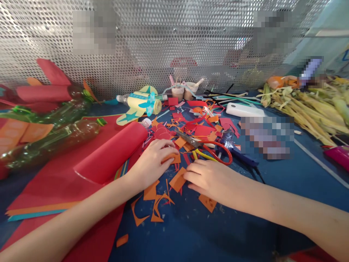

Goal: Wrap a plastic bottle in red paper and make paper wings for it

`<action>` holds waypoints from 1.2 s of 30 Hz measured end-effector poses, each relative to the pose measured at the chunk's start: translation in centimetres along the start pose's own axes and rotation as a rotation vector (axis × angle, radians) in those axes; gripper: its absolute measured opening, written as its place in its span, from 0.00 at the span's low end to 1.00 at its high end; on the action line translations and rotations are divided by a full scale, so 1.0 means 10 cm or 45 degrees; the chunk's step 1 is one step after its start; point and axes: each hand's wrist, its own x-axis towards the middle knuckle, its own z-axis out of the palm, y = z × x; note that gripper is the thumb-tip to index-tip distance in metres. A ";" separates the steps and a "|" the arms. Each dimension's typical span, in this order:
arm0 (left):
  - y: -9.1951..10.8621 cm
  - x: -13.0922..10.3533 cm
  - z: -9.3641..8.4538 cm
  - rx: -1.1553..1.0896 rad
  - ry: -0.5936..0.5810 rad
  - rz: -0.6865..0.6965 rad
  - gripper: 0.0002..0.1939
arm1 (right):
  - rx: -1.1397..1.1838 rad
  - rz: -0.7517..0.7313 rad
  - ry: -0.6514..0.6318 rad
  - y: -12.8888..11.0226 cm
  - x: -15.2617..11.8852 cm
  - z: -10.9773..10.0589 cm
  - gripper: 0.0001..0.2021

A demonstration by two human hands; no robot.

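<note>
My left hand (154, 160) is curled over a piece of orange paper (176, 159), which shows between its fingers and thumb. Resting low over the table, my right hand (208, 176) has its fingers stretched, with the tips at the edge of an orange paper square (178, 179). Red-handled scissors (200, 143) lie just beyond both hands, blades pointing left. Cut orange scraps (159, 207) are spread below the hands. Beside my left hand lies a bottle wrapped in red paper (111, 154) with a white cap.
Left are green plastic bottles (54, 142) and red sheets (40, 189). A bottle with yellow fins and blue stars (141, 103) lies behind. A blue glue gun (241, 154), a white case (245, 109) and dried corn husks (308, 112) are right. Perforated metal (174, 43) backs the table.
</note>
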 end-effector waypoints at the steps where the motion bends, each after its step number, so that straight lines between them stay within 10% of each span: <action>1: 0.02 -0.01 -0.01 0.062 0.020 0.050 0.09 | 0.029 0.024 -0.021 -0.01 -0.01 -0.03 0.04; 11: 0.36 -0.42 0.02 -0.024 -0.167 0.111 0.10 | 0.370 0.040 0.041 0.07 0.02 0.02 0.05; 36: 0.24 -0.66 0.12 -0.127 -0.050 0.144 0.08 | 0.514 0.270 0.159 -0.03 0.03 0.12 0.07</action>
